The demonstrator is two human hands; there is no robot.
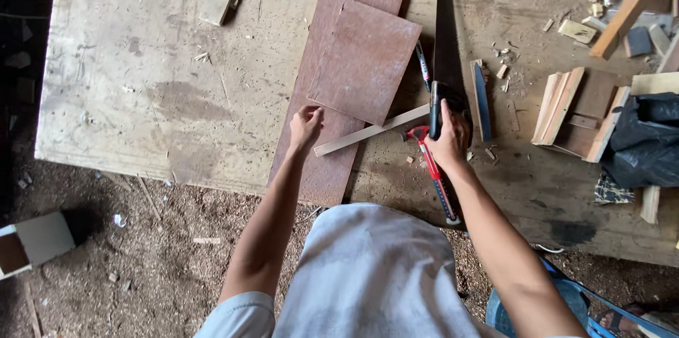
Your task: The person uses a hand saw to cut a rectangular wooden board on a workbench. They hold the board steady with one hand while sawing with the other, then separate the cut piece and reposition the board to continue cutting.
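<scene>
My right hand [447,141] grips the dark handle of a hand saw [444,41], whose long blade runs up and away across the workbench [141,83]. My left hand [305,126] presses on the near end of a thin pale wood strip [371,130]. The strip lies slantwise over a long reddish-brown board [332,161]. A smaller reddish-brown panel [364,59] rests on that board, just above the strip. A red-handled tool [435,175] lies under my right wrist.
A marker pen [423,66] and a blue-edged block [481,101] lie beside the saw. Wood offcuts [566,105] and a black plastic bag [647,136] crowd the right side. Sawdust covers the ground [141,253], with a small box [35,242] at the left.
</scene>
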